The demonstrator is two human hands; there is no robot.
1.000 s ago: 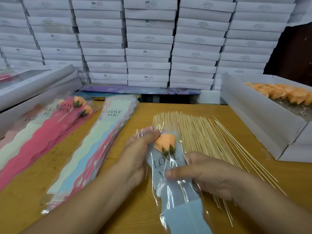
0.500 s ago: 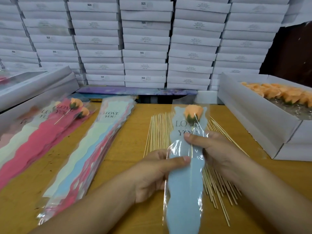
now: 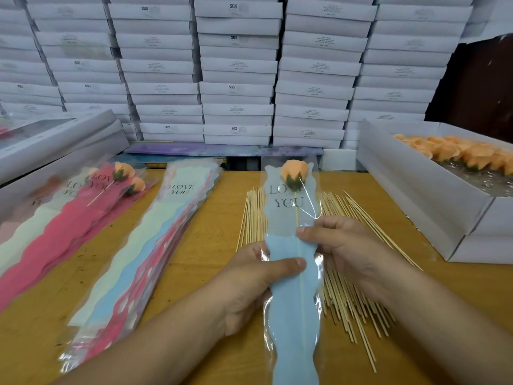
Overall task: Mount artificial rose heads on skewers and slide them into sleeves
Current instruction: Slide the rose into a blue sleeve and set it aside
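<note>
On the far left I saw two finished roses (image 3: 125, 176) lying on pink sleeves. Next lay a sleeve stack (image 3: 155, 245) on the table (image 3: 216, 218). My left hand (image 3: 249, 287) pinched the blue sleeve (image 3: 294, 315), thumb across its front. The rose (image 3: 294, 173) sat inside at the top, on its skewer (image 3: 297, 215). My right hand (image 3: 347, 251) gripped the sleeve's edge above the left. Loose skewers (image 3: 349, 295) lay beneath, and a rose box (image 3: 433, 195) stood right.

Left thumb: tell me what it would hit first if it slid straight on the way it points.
The left hand pinches the blue sleeve, thumb pointing rightward across it. Going on, it would probably cross the sleeve's right edge and reach the right hand or the skewers beneath; depth is unclear.
</note>
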